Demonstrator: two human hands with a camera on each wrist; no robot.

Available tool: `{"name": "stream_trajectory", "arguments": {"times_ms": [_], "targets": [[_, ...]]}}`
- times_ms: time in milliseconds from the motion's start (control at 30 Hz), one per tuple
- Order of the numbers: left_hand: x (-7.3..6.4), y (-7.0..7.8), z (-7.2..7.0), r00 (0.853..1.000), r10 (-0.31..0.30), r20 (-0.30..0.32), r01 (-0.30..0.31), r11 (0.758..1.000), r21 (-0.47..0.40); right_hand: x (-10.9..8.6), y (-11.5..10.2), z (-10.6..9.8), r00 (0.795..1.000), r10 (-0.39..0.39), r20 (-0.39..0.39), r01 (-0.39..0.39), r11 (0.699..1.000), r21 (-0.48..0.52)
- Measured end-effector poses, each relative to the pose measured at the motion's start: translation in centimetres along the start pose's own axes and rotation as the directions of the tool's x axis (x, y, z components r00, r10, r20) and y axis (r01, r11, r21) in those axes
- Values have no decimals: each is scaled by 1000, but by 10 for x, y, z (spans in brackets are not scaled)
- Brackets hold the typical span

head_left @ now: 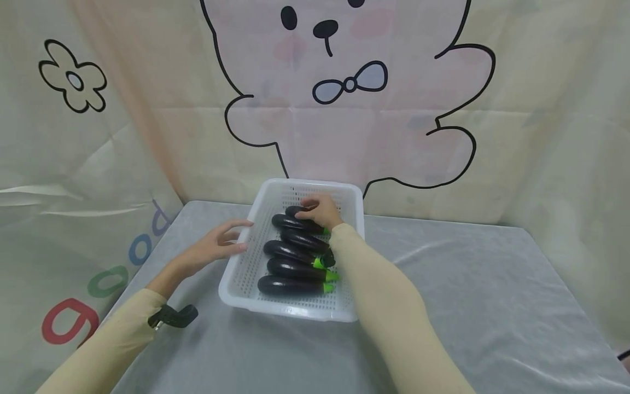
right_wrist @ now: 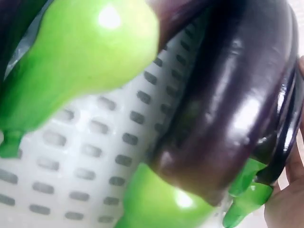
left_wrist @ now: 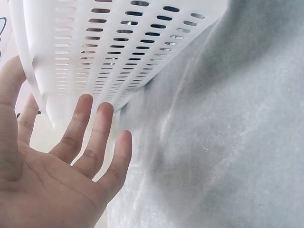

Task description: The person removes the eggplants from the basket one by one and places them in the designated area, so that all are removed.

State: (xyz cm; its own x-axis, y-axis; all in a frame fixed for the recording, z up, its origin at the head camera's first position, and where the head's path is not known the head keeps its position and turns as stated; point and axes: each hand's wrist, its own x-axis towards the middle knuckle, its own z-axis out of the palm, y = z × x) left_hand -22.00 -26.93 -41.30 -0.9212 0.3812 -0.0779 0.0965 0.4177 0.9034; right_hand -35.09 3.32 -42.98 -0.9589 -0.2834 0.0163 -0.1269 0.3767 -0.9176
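Note:
A white perforated plastic basket (head_left: 246,303) holds several dark, glossy eggplants with bright green stem ends, laid side by side. My right hand (head_left: 322,212) reaches over the basket's far part, its thumb and fingers around the farthest eggplant (head_left: 292,210). In the right wrist view that hand (right_wrist: 287,202) shows only at the right edge, beside two overlapping eggplants, while a nearer eggplant (right_wrist: 232,95) fills the middle. My left hand (head_left: 221,241) is at the basket's left rim. Its fingers (left_wrist: 102,128) spread loosely beside the slotted wall (left_wrist: 123,42) in the left wrist view.
Grey cloth (head_left: 443,295) covers the table, and the basket stands near its back edge. Behind hangs a curtain (head_left: 403,158) printed with a bear, a flower and letters. Dark wrist straps (head_left: 172,316) sit on the sleeves.

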Motion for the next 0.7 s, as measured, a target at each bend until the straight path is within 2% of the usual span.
{"name": "stream_trajectory", "arguments": {"times_ms": [333,567,700], "targets": [[2,-1,0,1000,-3,10,3,1000,-15,2,4,4,999,17,-50,-18,1000,-25],[3,-2,-1,1000,-3,6,3,1000,-7,1,6,4,999,23,-37,-25,997,-67],[3,-2,-2,1000,-8,3,8,1000,1,2,5,4,999,15,-29,-16,999,-34]]}}
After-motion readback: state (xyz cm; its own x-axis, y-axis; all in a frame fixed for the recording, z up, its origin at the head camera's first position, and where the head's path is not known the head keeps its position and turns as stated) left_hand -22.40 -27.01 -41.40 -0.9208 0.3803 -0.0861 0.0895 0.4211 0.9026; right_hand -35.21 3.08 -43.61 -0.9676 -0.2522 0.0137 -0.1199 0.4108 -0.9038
